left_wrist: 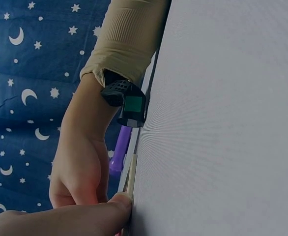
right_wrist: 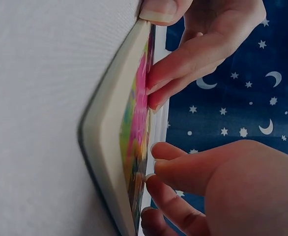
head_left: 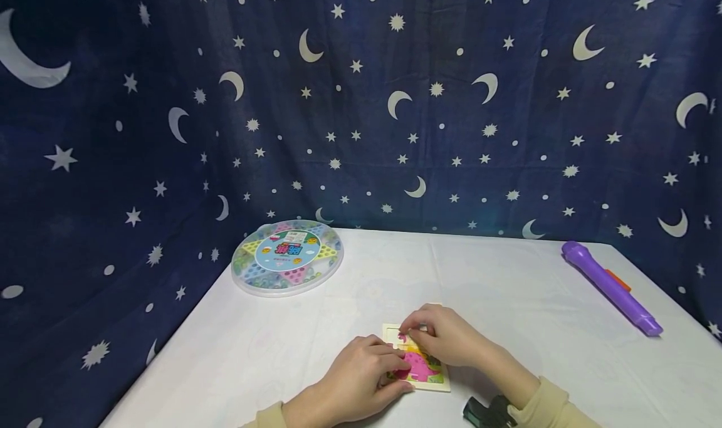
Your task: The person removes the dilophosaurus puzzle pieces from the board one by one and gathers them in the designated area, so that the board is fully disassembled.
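Note:
A small jigsaw puzzle (head_left: 420,368) with a pink dinosaur picture and a cream frame lies flat on the white table. My left hand (head_left: 361,375) holds it at the left, the thumb at the near edge and the fingertips over the picture. Close up in the right wrist view, the left thumb (right_wrist: 158,10) touches the frame's edge. At the far-left part of the frame my right hand (head_left: 448,337) pinches a puzzle piece (head_left: 402,337) with some pink on it, mostly covered by the fingers. The frame's bare backing shows around that piece.
A round, clear-lidded board game (head_left: 287,259) with coloured marbles lies at the back left. At the right is a purple microphone-shaped toy (head_left: 612,287) with an orange part. A dark wrist camera (head_left: 487,412) sits by the right sleeve. A star-and-moon curtain (head_left: 361,102) hangs behind the table.

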Demonstrator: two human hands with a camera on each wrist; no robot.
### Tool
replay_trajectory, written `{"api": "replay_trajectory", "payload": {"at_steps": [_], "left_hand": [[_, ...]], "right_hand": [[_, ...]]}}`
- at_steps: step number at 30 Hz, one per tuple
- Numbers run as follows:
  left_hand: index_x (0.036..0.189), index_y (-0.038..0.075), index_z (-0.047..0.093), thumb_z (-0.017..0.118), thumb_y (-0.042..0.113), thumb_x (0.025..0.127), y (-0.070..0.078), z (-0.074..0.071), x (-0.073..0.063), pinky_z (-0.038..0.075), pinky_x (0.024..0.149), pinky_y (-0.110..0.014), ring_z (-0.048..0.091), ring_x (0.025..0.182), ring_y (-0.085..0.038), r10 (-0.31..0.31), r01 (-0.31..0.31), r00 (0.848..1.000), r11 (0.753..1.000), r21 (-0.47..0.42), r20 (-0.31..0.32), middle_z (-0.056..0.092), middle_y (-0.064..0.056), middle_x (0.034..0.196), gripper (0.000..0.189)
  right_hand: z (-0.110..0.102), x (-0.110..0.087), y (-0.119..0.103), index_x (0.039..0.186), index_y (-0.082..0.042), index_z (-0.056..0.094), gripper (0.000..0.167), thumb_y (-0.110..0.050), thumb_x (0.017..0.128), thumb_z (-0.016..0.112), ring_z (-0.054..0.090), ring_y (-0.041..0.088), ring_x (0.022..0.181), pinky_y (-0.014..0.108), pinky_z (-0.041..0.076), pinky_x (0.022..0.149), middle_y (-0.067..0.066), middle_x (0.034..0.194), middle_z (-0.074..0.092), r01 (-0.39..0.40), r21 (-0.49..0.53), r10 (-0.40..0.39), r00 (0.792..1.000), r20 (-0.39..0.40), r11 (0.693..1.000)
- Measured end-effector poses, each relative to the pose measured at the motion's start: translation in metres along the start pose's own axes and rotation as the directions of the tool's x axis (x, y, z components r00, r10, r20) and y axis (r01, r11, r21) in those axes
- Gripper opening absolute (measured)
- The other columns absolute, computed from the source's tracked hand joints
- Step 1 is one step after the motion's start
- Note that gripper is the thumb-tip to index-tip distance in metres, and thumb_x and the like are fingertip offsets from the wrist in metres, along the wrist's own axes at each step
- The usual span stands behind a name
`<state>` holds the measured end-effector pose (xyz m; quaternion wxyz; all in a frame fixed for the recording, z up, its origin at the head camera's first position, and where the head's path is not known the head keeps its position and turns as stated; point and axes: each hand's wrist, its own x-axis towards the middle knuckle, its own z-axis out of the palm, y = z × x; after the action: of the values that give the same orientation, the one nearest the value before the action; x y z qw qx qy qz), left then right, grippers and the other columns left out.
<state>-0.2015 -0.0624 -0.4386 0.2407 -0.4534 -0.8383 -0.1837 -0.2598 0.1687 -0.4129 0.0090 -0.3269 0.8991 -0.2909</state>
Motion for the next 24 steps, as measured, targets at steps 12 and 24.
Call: {"api": "replay_trajectory", "payload": {"at_steps": [12, 24], "left_hand": [[0.114, 0.019, 0.076, 0.072, 0.046, 0.094, 0.001, 0.0002, 0.0002, 0.051, 0.086, -0.028, 0.063, 0.1, -0.006, -0.006, 0.004, 0.999, 0.999, 0.041, 0.04, 0.072, 0.011, 0.113, 0.034], [0.136, 0.021, 0.068, 0.055, 0.043, 0.106, 0.0035, 0.0011, -0.0026, 0.047, 0.098, -0.038, 0.057, 0.114, -0.013, -0.001, -0.014, 0.988, 0.996, 0.094, 0.157, 0.065, 0.009, 0.135, 0.04]], "right_hand": [[0.0001, -0.0037, -0.0036, 0.108, -0.029, 0.074, 0.033, -0.002, 0.093, 0.064, 0.055, 0.007, 0.086, 0.033, 0.049, 0.078, -0.012, 0.1, 0.06, 0.005, -0.063, -0.002, 0.999, 0.048, 0.998], [0.0029, -0.0038, -0.0045, 0.102, -0.03, 0.071, 0.036, 0.003, 0.09, 0.065, 0.058, 0.014, 0.097, 0.05, 0.052, 0.094, -0.009, 0.109, 0.06, -0.021, -0.043, 0.022, 0.999, 0.04, 0.999]]}}
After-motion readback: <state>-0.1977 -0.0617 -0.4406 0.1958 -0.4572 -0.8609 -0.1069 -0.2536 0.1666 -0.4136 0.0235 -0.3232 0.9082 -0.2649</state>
